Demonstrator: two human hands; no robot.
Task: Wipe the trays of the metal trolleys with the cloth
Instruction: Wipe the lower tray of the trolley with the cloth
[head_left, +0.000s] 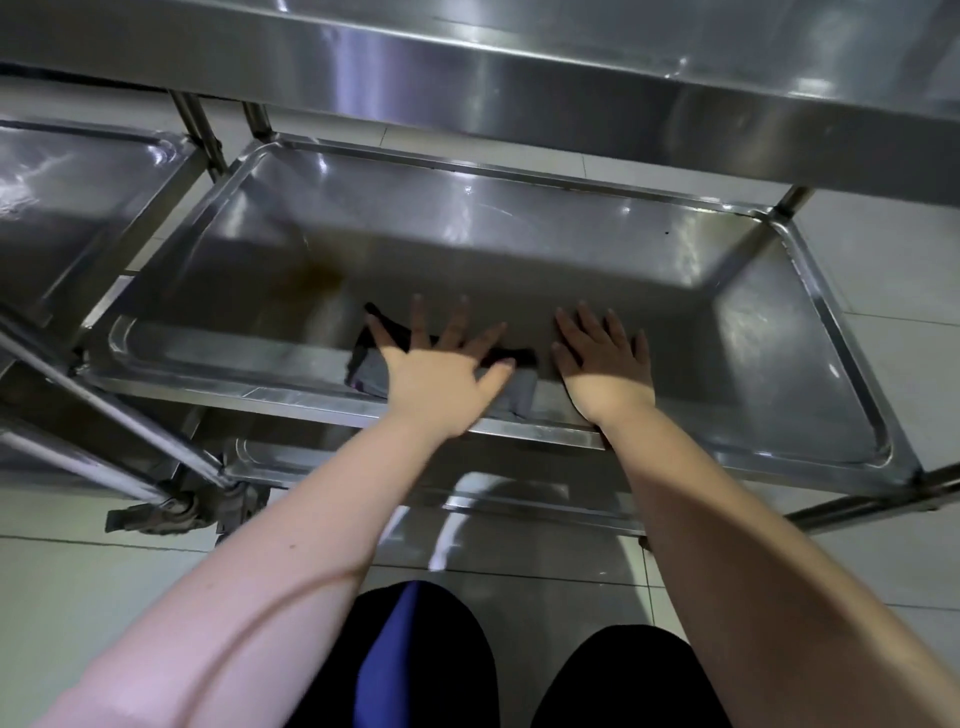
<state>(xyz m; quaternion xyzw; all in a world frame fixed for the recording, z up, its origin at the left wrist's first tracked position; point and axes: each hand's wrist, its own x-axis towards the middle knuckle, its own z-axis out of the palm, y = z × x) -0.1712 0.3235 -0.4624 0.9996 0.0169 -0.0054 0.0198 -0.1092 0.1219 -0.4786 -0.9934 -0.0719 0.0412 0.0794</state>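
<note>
Cloth mostly covered, trays cut off

The cloth (521, 392) shows only as scraps past the spread fingers of the left hand (439, 371) and beside its thumb, and the rest lies hidden under the palm. Those fingertips are blurred and shadowed. Beyond them the upper tray (519, 67) runs off the top edge, and the neighbouring tray (78, 197) to their left is cut off.

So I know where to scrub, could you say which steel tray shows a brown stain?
The middle stainless-steel tray, where the left hand presses the dark cloth; its brown stain lies beyond the cloth. The other trays show none.
</note>
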